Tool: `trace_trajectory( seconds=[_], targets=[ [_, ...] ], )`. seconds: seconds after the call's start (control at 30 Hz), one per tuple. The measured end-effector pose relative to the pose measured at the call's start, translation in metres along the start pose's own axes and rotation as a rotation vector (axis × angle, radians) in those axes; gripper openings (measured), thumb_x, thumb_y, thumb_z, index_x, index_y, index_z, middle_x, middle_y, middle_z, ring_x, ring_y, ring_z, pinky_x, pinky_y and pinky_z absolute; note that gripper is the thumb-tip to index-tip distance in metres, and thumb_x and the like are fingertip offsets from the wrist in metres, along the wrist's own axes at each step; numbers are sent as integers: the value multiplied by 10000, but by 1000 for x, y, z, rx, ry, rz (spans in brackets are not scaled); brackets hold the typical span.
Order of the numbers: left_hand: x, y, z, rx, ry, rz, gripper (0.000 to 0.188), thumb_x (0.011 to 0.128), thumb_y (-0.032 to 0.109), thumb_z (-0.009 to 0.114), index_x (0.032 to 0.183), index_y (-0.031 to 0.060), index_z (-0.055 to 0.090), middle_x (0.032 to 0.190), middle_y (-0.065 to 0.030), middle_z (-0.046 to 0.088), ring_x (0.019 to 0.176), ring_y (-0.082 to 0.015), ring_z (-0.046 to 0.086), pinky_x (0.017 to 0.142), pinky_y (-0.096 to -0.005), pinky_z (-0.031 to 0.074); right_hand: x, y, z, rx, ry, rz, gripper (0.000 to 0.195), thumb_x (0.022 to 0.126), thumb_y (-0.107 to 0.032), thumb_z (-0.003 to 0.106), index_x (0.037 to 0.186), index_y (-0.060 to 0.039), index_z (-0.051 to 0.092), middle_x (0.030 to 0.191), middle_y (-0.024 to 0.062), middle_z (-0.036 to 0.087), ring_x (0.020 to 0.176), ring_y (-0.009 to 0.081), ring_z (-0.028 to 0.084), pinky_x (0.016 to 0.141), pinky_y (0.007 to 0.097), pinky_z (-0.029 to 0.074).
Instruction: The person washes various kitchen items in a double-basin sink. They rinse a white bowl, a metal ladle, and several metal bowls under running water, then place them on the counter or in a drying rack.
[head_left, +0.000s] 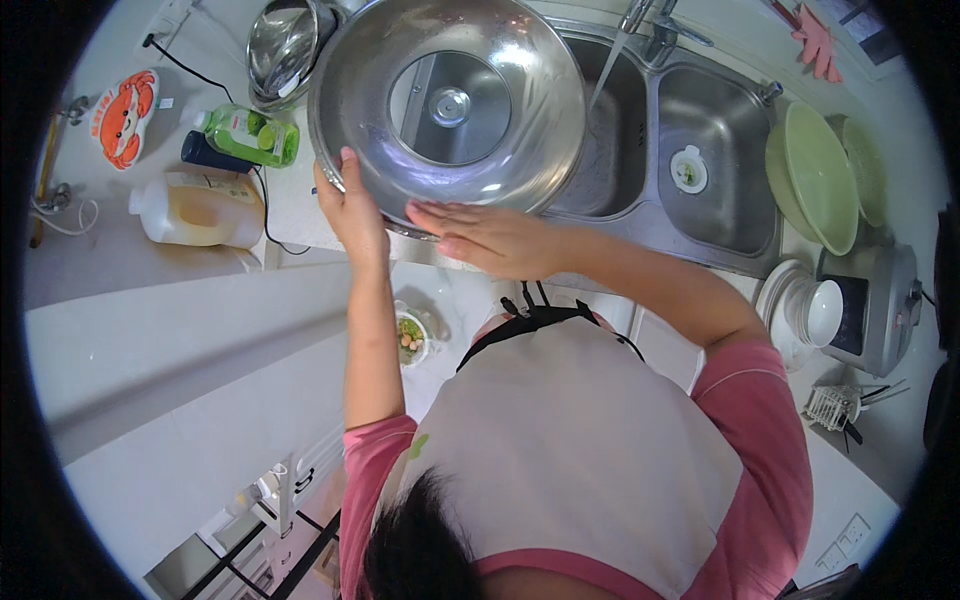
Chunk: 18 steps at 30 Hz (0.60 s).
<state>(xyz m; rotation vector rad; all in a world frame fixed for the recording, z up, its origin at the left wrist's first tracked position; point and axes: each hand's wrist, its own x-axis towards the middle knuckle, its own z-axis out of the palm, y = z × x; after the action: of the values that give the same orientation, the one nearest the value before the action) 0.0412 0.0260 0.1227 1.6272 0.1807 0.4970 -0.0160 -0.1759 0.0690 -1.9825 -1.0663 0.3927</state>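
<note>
A large round stainless steel lid with a glass centre (487, 191) is tilted over the left sink basin. A knob fitting (450, 107) sits in the middle of its glass. My left hand (352, 214) grips the lid's near left rim, thumb on the face and the other fingers around the edge. My right hand (487, 236) rests with straight fingers against the lid's near edge, its thumb apart from them. Water runs from the faucet (636, 15) into the left basin (619, 165), right of the lid. The lid hides part of that basin.
Left on the counter are a metal bowl (281, 49), a green detergent bottle (251, 135) and a plastic jug (214, 210). Right are the second basin (731, 202), green plastic basin (814, 180), stacked white dishes (819, 313) and a grey appliance (885, 307). A waste bin (416, 335) stands below.
</note>
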Motion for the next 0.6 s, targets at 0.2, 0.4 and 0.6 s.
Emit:
trace_trajectory(
  seconds=[0.2, 0.4, 0.6],
  targets=[
    [15, 33, -24, -78, -193, -162, 300, 940, 160, 588, 1201, 20, 543, 1056, -65, 613, 939, -128, 550, 825, -271, 445, -40, 54, -137, -964, -51, 278, 627, 986, -403, 397, 1466, -20, 265, 1533, 138, 263, 1430, 242, 222, 1180, 381, 166],
    [9, 44, 9, -117, -369, -304, 399, 854, 74, 574, 1246, 43, 509, 1039, -48, 600, 944, -153, 557, 864, -282, 441, 75, 70, -152, -806, 390, -375, 624, 967, -379, 454, 1486, -94, 257, 1546, 97, 248, 1431, 253, 218, 1181, 413, 152],
    [16, 64, -13, -137, -336, -384, 362, 785, 15, 493, 1144, 25, 543, 928, -30, 592, 801, -109, 532, 725, -242, 458, 42, 86, -217, -1099, 234, -325, 651, 950, -397, 464, 1493, -113, 243, 1549, 48, 250, 1439, 201, 199, 1191, 407, 126]
  ],
)
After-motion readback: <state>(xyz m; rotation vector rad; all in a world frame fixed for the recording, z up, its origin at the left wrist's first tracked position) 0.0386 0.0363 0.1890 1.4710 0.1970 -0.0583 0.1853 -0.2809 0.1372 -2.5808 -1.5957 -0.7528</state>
